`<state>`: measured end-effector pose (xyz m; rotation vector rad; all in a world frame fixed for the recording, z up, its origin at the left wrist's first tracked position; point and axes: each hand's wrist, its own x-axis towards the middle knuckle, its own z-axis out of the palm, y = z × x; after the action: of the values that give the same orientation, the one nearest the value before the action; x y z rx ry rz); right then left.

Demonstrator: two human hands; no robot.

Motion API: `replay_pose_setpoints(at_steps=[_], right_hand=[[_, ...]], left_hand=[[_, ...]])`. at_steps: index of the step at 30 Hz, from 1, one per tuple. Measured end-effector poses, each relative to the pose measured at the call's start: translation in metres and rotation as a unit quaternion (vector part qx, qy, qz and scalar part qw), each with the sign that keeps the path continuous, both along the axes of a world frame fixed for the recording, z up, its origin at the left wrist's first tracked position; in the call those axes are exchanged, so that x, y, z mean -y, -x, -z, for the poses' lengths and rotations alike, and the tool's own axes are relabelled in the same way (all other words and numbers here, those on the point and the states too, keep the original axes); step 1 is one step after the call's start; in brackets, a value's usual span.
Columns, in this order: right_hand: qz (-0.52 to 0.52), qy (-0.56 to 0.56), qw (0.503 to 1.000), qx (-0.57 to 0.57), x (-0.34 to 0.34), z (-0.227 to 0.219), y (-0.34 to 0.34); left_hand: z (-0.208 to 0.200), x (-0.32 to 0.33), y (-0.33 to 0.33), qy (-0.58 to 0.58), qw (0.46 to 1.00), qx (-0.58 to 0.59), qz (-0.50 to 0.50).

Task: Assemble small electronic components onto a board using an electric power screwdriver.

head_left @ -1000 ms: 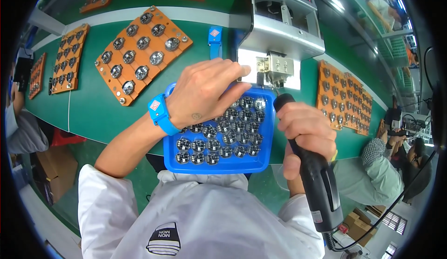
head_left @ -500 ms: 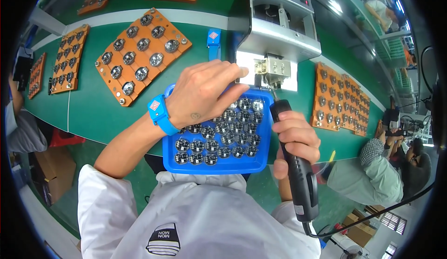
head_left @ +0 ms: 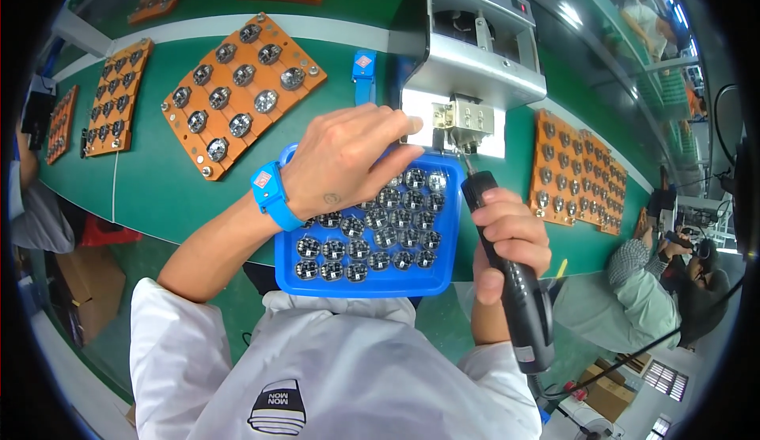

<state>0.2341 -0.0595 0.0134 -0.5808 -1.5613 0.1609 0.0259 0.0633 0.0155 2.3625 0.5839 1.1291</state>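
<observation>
Wrapped around a black corded electric screwdriver (head_left: 518,305) is my right hand (head_left: 511,238). The screwdriver slants up and left, its thin bit reaching the front of a small metal block (head_left: 471,119) on the screw feeder machine (head_left: 483,64). Whether the bit touches a screw is too small to tell. My left hand (head_left: 344,151), wearing a blue wrist strap (head_left: 271,191), hovers over the far left part of a blue tray (head_left: 360,286). Its fingers stretch toward the feeder, thumb apart from them, with nothing visible between. Several round black circuit boards (head_left: 359,248) lie in rows in the tray, some hidden under the hand.
Orange fixture boards (head_left: 229,104) holding round parts lie on the green table (head_left: 146,191) at left, with another orange board (head_left: 574,171) at right. A second blue strap (head_left: 364,76) lies beside the feeder. Co-workers (head_left: 633,301) sit at right.
My right hand and the screwdriver's rear end have swung slightly right and down, while the bit stays at the metal block. My left hand is almost unmoved.
</observation>
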Motion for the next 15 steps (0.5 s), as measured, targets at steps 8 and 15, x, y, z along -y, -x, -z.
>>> replay_pose_setpoints(at_steps=[8,15], right_hand=[[-0.04,0.086,0.995,-0.042,-0.011,-0.03,-0.014],[-0.108,0.025,0.985,-0.135,-0.004,-0.053,-0.034]], left_hand=[[-0.003,-0.001,-0.002,-0.005,1.0,0.001,0.004],[0.001,-0.002,-0.001,-0.037,0.999,-0.001,-0.006]])
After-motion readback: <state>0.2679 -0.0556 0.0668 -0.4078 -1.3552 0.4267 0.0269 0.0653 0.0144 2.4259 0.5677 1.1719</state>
